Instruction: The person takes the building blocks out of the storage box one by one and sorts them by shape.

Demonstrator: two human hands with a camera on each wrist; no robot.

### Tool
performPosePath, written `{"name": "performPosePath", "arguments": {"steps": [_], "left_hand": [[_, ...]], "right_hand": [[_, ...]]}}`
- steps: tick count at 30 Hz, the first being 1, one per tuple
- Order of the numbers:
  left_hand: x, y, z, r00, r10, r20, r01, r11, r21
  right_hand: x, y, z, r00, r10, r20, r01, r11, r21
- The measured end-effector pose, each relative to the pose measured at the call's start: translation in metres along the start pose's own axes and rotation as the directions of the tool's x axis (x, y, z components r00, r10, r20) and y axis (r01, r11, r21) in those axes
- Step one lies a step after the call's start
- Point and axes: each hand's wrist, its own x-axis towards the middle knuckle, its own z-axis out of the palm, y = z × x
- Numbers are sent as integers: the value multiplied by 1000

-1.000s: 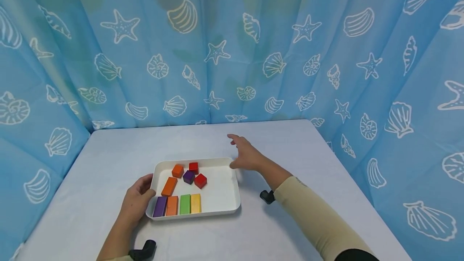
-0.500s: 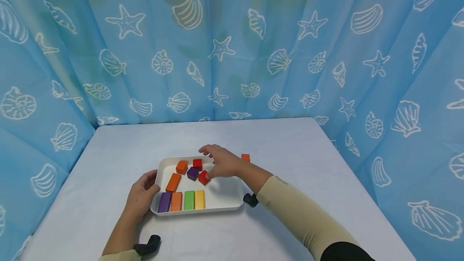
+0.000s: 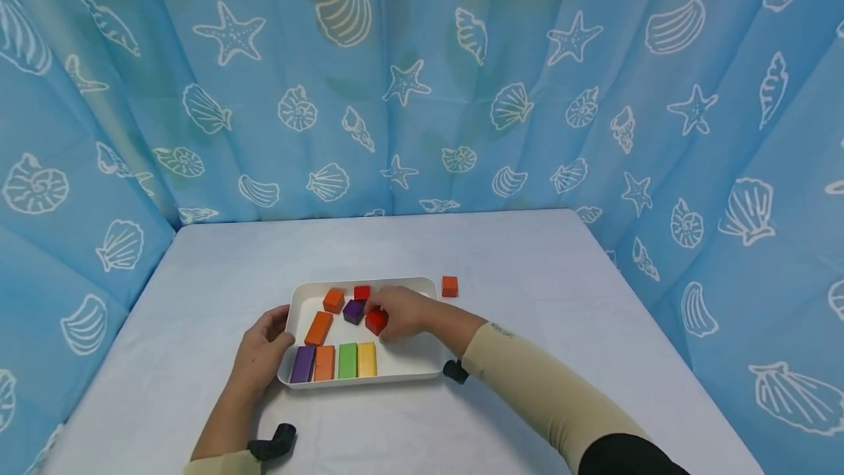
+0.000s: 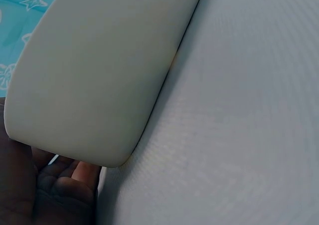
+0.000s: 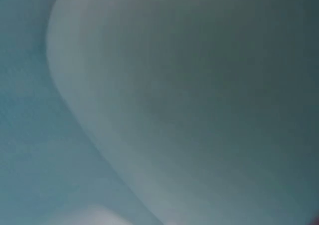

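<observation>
A shallow white tray (image 3: 412,365) lies on the table in the head view. My left hand (image 3: 258,350) holds its left end, thumb at the rim and fingers around the outside. In the left wrist view the tray's pale outer wall (image 4: 99,80) fills much of the picture above the fingers (image 4: 65,185). Reaching over the tray from the right, my right hand (image 3: 405,311) pinches a red block (image 3: 376,322) between thumb and fingers. Close to it are a purple block (image 3: 354,311) and another red block (image 3: 361,292). The right wrist view is blurred, a pale curved surface (image 5: 149,85) filling most of it.
An orange block (image 3: 333,300) and a longer orange block (image 3: 319,328) lie at the tray's left. Purple (image 3: 303,364), orange (image 3: 324,363), green (image 3: 347,361) and yellow (image 3: 367,359) blocks line its near side. Outside the right corner sits another orange block (image 3: 450,286).
My right hand has come left and down from beyond the tray's right end to the red block, uncovering the orange block on the table. My left hand keeps its hold on the tray.
</observation>
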Motion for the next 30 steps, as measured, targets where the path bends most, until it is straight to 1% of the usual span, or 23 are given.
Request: {"name": "performPosePath", "arguments": {"steps": [3,8,14,22,30], "left_hand": [[0,2,1,1000,-7,-5,7,1000,3],[0,1,1,1000,-12,2,12,1000,2],[0,-2,1,1000,5,8,-5,1000,7],[-1,-3,0,1000,16,8,-16,1000,12],[-1,-2,2,1000,29,-2,-29,999,14]], "right_hand": [[0,0,0,1000,-9,-5,9,999,-32],[-4,0,-4,999,-40,-28,39,999,-35],[-10,3,-16,995,-43,-87,44,999,10],[-18,12,-28,988,2,-154,8,998,68],[-30,26,-36,980,-5,-199,18,998,65]]}}
